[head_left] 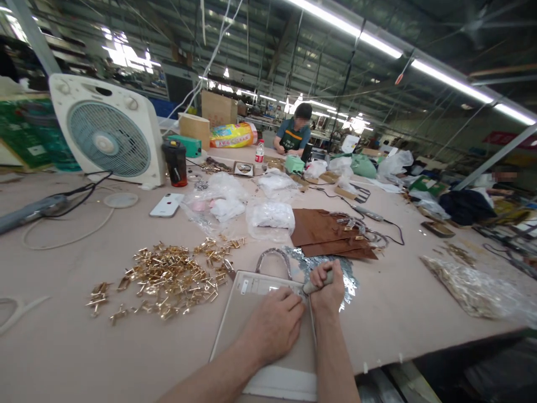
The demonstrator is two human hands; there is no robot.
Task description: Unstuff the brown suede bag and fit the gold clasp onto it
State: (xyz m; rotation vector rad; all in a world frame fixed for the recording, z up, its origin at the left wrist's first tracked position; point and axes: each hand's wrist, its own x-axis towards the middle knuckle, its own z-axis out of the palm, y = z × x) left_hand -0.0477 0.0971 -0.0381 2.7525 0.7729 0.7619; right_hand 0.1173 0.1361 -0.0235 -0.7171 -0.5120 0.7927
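Note:
A flat beige bag panel (260, 330) with a curved, plastic-wrapped handle (274, 256) lies in front of me. On its right upper part rests my left hand (277, 322), fingers bent together and pressing down. Just right of it, my right hand (328, 291) is closed around a tool with a thick greyish handle (321, 281). The tool points left toward the panel's upper right corner, and its tip is too small to make out. Beside the panel lie a heap of gold metal fittings (168, 280) on the left and thin silver metal plates (350, 278) on the right.
Brown leather pieces (323, 232) with wrapped handles lie beyond the plates. Plastic bags (272, 218), a white phone (166, 205), a dark cup (174, 162) and a fan (109, 134) stand farther back. A co-worker (293, 134) sits across the table. A plastic-wrapped bundle (474, 285) lies at right.

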